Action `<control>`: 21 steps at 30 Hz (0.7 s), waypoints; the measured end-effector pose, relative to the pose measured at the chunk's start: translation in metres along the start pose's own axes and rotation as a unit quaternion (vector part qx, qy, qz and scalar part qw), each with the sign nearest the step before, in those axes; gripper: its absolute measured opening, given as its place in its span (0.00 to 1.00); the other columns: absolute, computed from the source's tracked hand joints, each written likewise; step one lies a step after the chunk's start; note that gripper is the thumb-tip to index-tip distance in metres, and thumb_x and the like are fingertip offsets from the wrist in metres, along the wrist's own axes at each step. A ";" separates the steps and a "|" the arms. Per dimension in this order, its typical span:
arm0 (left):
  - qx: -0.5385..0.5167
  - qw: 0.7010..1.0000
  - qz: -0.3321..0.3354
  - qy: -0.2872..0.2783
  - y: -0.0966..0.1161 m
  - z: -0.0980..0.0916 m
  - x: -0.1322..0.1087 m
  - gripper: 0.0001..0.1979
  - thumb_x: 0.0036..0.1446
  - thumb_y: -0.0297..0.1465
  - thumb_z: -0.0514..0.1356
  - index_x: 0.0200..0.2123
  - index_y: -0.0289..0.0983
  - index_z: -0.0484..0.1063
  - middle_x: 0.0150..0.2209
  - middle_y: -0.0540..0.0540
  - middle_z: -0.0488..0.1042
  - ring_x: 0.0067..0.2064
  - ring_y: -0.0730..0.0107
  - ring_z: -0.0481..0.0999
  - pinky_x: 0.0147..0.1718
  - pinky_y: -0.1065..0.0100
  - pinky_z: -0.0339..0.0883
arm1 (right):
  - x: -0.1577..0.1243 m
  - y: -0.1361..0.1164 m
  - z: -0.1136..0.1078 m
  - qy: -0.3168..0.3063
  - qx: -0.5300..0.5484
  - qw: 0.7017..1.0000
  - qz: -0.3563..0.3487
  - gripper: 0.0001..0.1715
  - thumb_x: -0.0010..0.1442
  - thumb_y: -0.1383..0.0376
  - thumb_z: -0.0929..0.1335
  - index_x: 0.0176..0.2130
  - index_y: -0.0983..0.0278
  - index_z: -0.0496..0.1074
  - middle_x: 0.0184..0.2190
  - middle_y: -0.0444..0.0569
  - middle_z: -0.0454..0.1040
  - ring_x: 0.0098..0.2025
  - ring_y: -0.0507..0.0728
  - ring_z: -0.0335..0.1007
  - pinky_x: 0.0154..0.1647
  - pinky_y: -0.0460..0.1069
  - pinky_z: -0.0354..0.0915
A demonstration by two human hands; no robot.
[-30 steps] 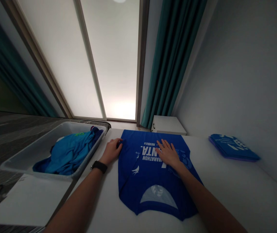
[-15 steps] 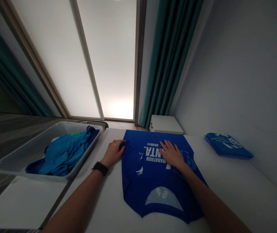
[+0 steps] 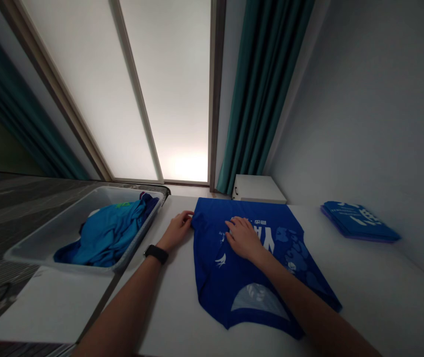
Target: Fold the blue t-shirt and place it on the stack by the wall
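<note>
A blue sleeveless running shirt (image 3: 212, 287) lies spread on the white table, its white lettering upside down to me and its neckline towards me. My left hand (image 3: 177, 230), with a black watch on the wrist, is at the shirt's far left edge, thumb and fingers closed on the cloth there. My right hand (image 3: 244, 239) rests flat on the printed chest, fingers stretched out, covering part of the lettering. Beyond my right arm, a paw-like pattern shows on the shirt's right side.
At left stands a translucent plastic bin (image 3: 29, 248) holding crumpled blue clothes (image 3: 111, 233). A folded blue stack (image 3: 360, 220) lies on the white table (image 3: 368, 282) at right, near the wall. A small white cabinet (image 3: 259, 188) stands beyond the far edge, by a teal curtain (image 3: 264, 99).
My right hand has slid left across the shirt's chest, uncovering print on the right side. My left hand stays at the left edge. The whole view has shifted slightly.
</note>
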State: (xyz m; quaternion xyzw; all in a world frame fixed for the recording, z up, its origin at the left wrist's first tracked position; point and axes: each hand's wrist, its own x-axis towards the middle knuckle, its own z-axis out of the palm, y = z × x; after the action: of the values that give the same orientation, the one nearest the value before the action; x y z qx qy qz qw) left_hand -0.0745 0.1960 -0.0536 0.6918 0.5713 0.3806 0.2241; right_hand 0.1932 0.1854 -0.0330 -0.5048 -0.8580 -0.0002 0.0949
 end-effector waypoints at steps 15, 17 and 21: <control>0.072 0.997 0.008 0.001 0.003 0.001 0.000 0.16 0.57 0.32 0.54 0.47 0.38 0.72 0.35 0.46 0.76 0.33 0.67 0.73 0.35 0.67 0.66 | 0.028 -0.017 0.004 0.000 0.046 0.998 0.034 0.07 0.65 0.66 0.62 0.41 0.63 0.68 0.43 0.54 0.72 0.47 0.61 0.64 0.48 0.54 0.59; 0.039 0.999 0.000 0.004 0.003 0.001 -0.001 0.16 0.58 0.33 0.52 0.48 0.38 0.70 0.35 0.47 0.76 0.32 0.68 0.73 0.34 0.67 0.66 | 0.028 -0.017 0.000 -0.005 0.154 0.988 0.032 0.07 0.67 0.65 0.60 0.43 0.62 0.66 0.38 0.49 0.73 0.42 0.57 0.67 0.44 0.51 0.61; 0.011 1.000 -0.011 0.004 0.004 0.002 -0.001 0.17 0.59 0.33 0.51 0.50 0.39 0.68 0.38 0.47 0.76 0.32 0.68 0.75 0.34 0.68 0.67 | 0.023 -0.012 -0.008 0.000 0.285 0.957 0.059 0.14 0.67 0.64 0.57 0.52 0.61 0.60 0.33 0.43 0.72 0.31 0.54 0.69 0.34 0.48 0.63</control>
State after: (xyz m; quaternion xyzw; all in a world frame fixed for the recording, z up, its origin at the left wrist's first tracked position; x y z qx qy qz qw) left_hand -0.0707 0.1947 -0.0520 0.6864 0.5836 0.3747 0.2186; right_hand 0.1731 0.1988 -0.0205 -0.5062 -0.7915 0.2495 0.2346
